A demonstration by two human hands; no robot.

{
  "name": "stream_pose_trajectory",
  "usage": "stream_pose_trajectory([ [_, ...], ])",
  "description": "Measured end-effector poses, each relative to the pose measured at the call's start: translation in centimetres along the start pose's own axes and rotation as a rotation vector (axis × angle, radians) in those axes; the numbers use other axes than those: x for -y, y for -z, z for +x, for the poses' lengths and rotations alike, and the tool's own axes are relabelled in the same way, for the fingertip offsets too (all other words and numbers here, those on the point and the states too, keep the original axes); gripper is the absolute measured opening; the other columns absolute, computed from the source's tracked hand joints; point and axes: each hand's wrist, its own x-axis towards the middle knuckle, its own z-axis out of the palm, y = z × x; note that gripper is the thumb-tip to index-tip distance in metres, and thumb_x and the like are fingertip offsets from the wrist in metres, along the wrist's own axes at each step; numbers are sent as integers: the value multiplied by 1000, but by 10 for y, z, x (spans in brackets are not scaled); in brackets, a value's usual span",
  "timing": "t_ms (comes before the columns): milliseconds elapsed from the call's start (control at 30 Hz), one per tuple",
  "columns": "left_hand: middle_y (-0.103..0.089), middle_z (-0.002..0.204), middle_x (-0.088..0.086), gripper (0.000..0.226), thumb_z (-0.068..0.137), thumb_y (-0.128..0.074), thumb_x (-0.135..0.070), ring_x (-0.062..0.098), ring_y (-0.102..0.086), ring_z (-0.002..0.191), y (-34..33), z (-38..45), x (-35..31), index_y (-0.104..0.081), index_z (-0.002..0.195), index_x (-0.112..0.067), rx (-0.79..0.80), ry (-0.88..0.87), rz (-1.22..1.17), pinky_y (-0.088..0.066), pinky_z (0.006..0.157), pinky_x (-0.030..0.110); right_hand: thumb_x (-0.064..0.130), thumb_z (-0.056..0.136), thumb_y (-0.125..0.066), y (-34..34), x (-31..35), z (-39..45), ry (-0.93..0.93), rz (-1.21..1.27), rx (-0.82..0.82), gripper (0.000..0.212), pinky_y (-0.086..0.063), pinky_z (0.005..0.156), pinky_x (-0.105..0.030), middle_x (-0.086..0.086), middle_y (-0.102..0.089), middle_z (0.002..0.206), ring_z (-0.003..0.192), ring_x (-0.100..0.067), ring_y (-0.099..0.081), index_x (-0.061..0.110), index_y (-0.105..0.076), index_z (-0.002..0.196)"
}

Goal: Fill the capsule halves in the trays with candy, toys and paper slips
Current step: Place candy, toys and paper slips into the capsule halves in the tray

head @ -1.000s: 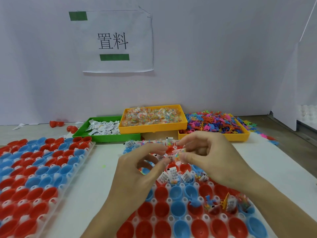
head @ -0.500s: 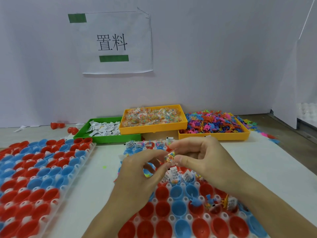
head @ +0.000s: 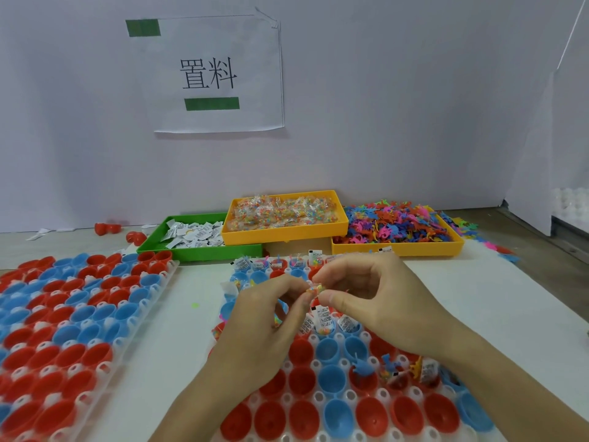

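Left hand (head: 255, 327), right hand (head: 379, 301): bare, no rings or gloves; forearms apparently sleeveless to frame edge.

We see glossy, smooth plastic in the red and blue capsule halves (head: 334, 376), which catch the light, and they sit in a milky, translucent plastic tray (head: 345, 397). The green bin (head: 204, 252) and the yellow bin (head: 283, 232) look like smooth, hard plastic. The candy packets (head: 283, 210) are wrapped in clear, shiny film; the slips (head: 191, 234) are matt printed paper. The sign (head: 220, 74) is matt white paper. The worktop (head: 178, 339) has a matt white covering.
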Motion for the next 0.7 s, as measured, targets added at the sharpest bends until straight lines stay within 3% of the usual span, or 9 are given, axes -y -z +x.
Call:
stream_pose_trajectory([
  [167, -67, 77, -15, 16, 94, -57, -30, 10, -61, 82, 1, 0, 2, -72, 91, -25, 95, -5, 31, -48, 68, 19, 11, 87, -75, 3, 2, -1, 10, -52, 14, 10, -61, 73, -30, 6, -76, 83, 77, -12, -74, 19, -78, 91],
  [300, -67, 78, -18, 25, 89, -56, -42, 7, -62, 83, 2, -1, -2, -75, 90, -26, 111, -50, 21, -41, 72, 11, 9, 85, -77, 11, 6, -1, -10, -119, 69, 11, -61, 73, -31, 5, -76, 81, 75, -10, -73, 19, -79, 87],
  [500, -72, 88, -18, 21, 91, -62, -38, 3, -64, 91, 5, -2, 0, -76, 97, -25, 47, -44, 20, -42, 75, 8, 15, 84, -79, 32, 18, -5, -64, -266, 295, 9, -50, 65, -13, 10, -75, 78, 73, -6, -70, 24, -79, 81],
  [700, -72, 91, -18, 16, 90, -63, -33, 3, -65, 92, 5, -1, 1, -75, 99, -29, 8, -40, 37, -43, 75, 9, 18, 83, -78, 31, 22, -9, -138, -386, 458, 7, -53, 70, -16, 12, -74, 76, 73, -4, -68, 22, -78, 77],
])
